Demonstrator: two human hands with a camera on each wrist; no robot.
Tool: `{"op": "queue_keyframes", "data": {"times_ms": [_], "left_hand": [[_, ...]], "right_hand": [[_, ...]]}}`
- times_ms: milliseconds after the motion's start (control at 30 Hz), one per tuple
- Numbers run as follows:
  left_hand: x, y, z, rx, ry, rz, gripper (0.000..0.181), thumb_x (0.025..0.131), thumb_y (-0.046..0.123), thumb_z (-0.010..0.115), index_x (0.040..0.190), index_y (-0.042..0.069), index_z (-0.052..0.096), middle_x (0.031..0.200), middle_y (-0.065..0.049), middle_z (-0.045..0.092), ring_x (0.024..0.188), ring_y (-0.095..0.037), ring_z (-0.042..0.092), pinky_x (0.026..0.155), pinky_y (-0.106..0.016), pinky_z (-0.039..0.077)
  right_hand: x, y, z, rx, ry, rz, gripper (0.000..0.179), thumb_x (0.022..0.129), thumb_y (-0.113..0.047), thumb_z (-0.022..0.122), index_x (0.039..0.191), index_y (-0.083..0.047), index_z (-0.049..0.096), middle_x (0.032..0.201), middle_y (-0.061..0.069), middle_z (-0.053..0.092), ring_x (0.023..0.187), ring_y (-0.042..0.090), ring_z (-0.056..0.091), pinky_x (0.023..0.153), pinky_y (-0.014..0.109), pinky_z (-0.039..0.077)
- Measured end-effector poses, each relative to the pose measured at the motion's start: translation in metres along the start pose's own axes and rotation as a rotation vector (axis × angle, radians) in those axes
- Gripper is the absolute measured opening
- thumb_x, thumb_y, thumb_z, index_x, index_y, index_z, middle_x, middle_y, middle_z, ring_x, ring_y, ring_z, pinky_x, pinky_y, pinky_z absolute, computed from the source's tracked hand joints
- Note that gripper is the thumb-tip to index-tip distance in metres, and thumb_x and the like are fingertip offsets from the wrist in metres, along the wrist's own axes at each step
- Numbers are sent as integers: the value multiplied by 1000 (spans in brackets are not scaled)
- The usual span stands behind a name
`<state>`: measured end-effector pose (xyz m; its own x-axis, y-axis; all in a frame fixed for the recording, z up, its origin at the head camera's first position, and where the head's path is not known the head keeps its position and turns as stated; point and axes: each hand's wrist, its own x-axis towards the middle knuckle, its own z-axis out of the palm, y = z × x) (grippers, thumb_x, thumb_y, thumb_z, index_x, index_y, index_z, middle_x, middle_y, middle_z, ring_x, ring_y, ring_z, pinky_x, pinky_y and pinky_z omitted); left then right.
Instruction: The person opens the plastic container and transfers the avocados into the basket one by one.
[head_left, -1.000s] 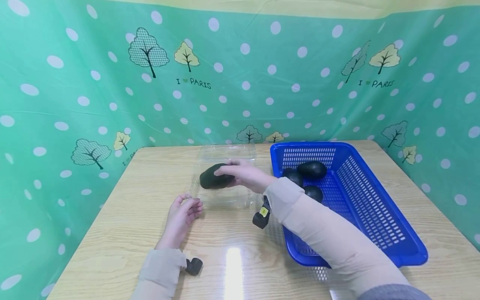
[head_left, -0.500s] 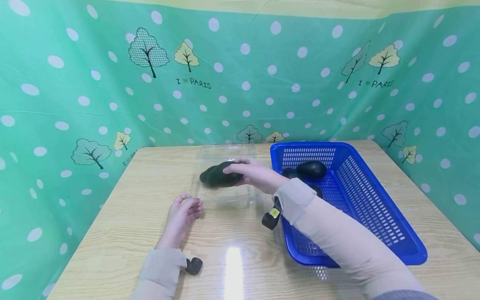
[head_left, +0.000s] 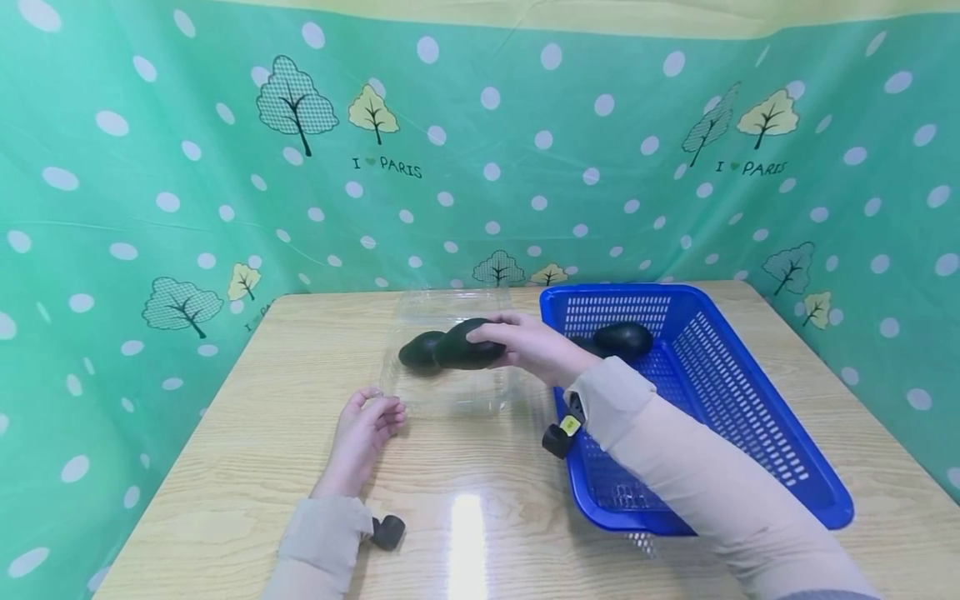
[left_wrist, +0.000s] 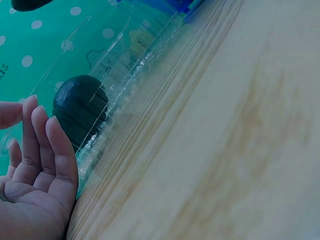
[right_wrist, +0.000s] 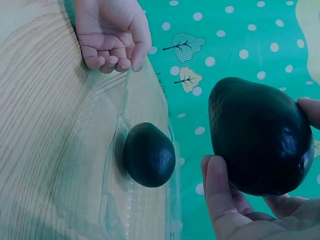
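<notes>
My right hand [head_left: 536, 348] holds a dark avocado [right_wrist: 260, 137] between thumb and fingers, raised over the right part of a clear plastic clamshell box [head_left: 457, 392]. Another dark avocado [right_wrist: 149, 155] lies in the box, at its left side. In the head view the held avocado overlaps the one in the box. My left hand [head_left: 365, 433] pinches the box's near left corner between thumb and forefinger, the other fingers loosely bent. The box's lid stands folded back on the far side.
To the right is a blue plastic basket [head_left: 821, 504] with a dark avocado [head_left: 624, 340] near its far left corner; part of another shows behind my right wrist. A green patterned curtain [head_left: 480, 150] hangs behind the wooden table [head_left: 247, 467].
My right hand has moved to the right with its avocado, bringing the avocado in the box into sight. My left hand has stayed at the box's corner.
</notes>
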<state>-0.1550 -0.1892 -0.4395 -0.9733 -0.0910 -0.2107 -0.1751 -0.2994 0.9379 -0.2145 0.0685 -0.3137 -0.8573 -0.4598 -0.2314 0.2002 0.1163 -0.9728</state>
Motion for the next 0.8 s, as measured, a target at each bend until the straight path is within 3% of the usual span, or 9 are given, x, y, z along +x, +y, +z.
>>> {"op": "queue_keyframes", "data": {"times_ms": [367, 800], "left_hand": [[0, 1, -1, 6, -8, -1, 28, 96, 7, 56, 114, 14, 35, 84, 6, 67, 83, -8, 65, 81, -22, 56], [0, 1, 0, 0, 6, -10, 28, 96, 5, 55, 114, 13, 35, 84, 5, 67, 81, -8, 65, 80, -22, 57]], "right_hand": [[-10, -1, -11, -10, 9, -9, 56, 91, -19, 65, 138, 2, 43, 140, 20, 50, 121, 31, 59, 101, 37, 53], [-20, 0, -23, 13, -1, -31, 52, 92, -16, 61, 137, 4, 44, 138, 22, 53, 110, 23, 65, 100, 37, 54]]}}
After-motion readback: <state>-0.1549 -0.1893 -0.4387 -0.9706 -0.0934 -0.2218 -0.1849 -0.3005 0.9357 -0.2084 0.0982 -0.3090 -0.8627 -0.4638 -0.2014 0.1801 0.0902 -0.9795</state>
